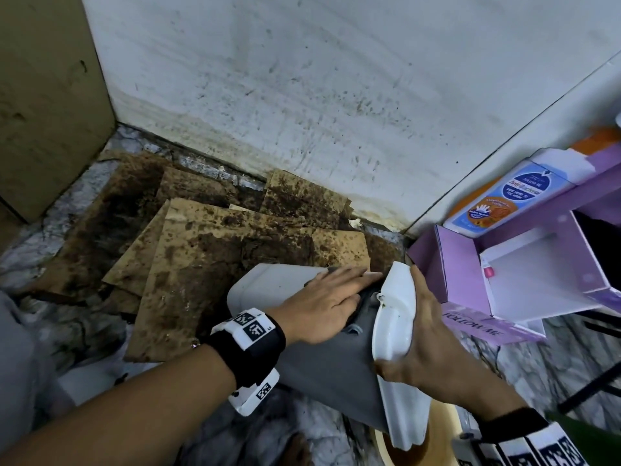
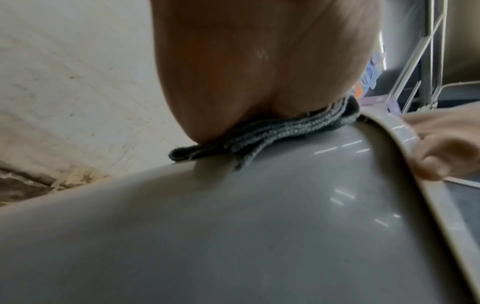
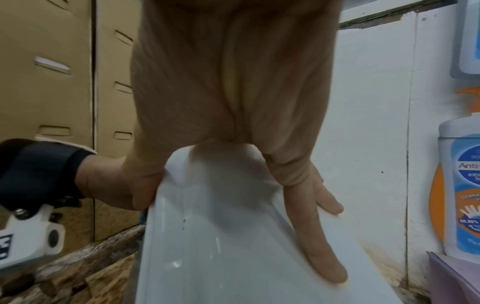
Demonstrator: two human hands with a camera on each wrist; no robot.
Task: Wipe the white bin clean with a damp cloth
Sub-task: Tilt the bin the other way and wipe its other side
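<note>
The bin (image 1: 322, 358) lies tipped on its side on the floor, with a grey body and a white base end (image 1: 268, 284). My left hand (image 1: 336, 294) lies flat on its upper side, fingers straight, pressing a folded grey cloth (image 2: 272, 131) against the body just beside the rim. Only a dark edge of the cloth (image 1: 361, 302) shows under the fingers in the head view. My right hand (image 1: 420, 324) grips the white lid (image 1: 396, 317), thumb on one face and fingers (image 3: 319, 242) spread on the other face (image 3: 221, 236).
Stained cardboard sheets (image 1: 208, 250) cover the floor behind the bin, below a spattered white wall (image 1: 336, 95). A purple box (image 1: 504, 274) and an antibacterial wash bottle (image 1: 504, 196) stand close on the right. A brown carton (image 1: 43, 95) is at the left. A tan basin (image 1: 440, 428) sits under the lid.
</note>
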